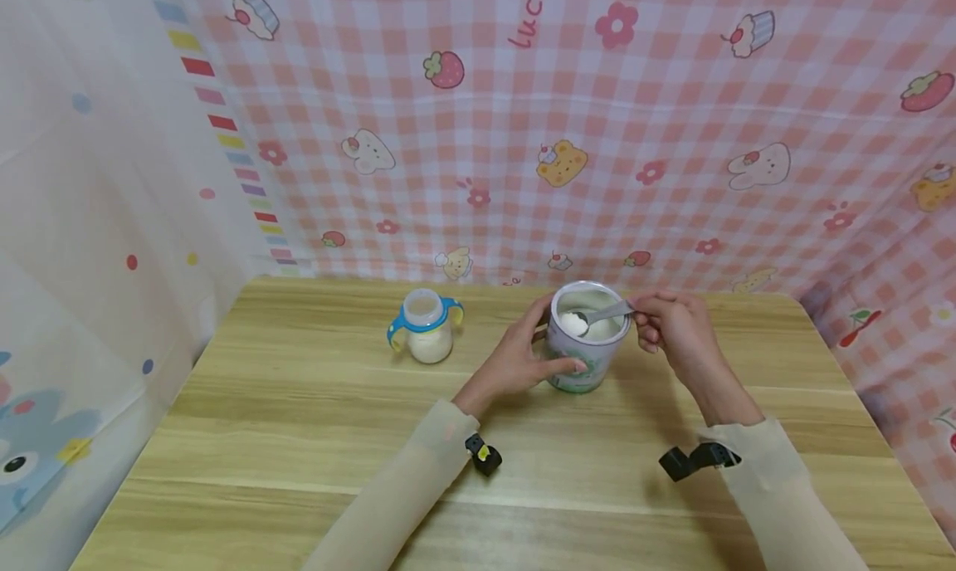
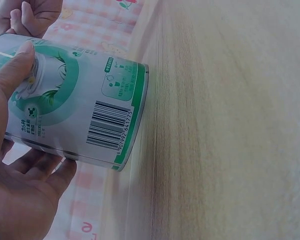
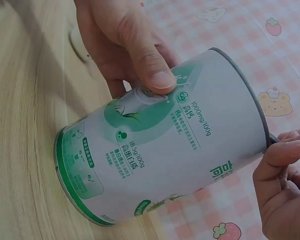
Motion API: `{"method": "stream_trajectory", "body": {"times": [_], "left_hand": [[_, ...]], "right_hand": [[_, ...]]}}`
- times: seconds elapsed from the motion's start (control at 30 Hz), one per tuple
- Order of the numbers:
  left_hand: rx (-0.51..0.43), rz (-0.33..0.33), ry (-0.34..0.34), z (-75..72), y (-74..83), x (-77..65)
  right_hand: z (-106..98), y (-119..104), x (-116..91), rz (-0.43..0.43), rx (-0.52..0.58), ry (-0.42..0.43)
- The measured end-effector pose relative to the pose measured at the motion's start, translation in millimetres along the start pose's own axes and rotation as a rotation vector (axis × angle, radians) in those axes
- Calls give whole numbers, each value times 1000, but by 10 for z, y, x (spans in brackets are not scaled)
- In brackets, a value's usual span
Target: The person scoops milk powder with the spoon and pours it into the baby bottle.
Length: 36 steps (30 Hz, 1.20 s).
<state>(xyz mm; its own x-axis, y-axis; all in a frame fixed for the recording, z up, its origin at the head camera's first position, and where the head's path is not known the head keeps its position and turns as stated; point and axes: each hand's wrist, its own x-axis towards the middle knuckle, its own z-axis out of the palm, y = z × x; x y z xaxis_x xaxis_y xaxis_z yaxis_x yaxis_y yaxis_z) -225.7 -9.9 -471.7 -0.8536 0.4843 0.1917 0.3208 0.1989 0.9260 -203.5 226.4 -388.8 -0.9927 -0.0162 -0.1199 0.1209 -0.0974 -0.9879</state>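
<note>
A white and green milk powder can (image 1: pixel 586 363) stands uncovered on the wooden table. My left hand (image 1: pixel 519 357) grips its side, thumb across the front and fingers round the back, as the left wrist view shows. With my right hand (image 1: pixel 681 330) I pinch the handle of a grey metal spoon (image 1: pixel 611 311) at the can's right rim. The spoon's bowl, heaped with white powder (image 1: pixel 574 324), is inside the can's mouth. In the right wrist view the can (image 3: pixel 160 135) hides most of the spoon.
To the left on the table (image 1: pixel 299 438) stands a baby bottle (image 1: pixel 430 344) with blue and yellow handles, no lid on it and white powder inside. A pink checked cloth (image 1: pixel 500 123) hangs behind the table's far edge.
</note>
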Motion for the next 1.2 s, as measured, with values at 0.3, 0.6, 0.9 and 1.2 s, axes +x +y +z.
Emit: {"method": "stream_trajectory", "body": {"times": [0.3,0.6,0.9,1.2], "left_hand": [[-6,-14,-7,4,14,-4],[-11,-15,5,18,13,-9],[40,-21,32,-39,10,-63],[100,-18,78,-164,121,-145]], "right_hand": [[-22,9,-11,20,103,-46],[-47,36,-17,25,201,-77],[-45,31,-32,14,280,-82],[9,-78,-110,-19,304,-63]]}}
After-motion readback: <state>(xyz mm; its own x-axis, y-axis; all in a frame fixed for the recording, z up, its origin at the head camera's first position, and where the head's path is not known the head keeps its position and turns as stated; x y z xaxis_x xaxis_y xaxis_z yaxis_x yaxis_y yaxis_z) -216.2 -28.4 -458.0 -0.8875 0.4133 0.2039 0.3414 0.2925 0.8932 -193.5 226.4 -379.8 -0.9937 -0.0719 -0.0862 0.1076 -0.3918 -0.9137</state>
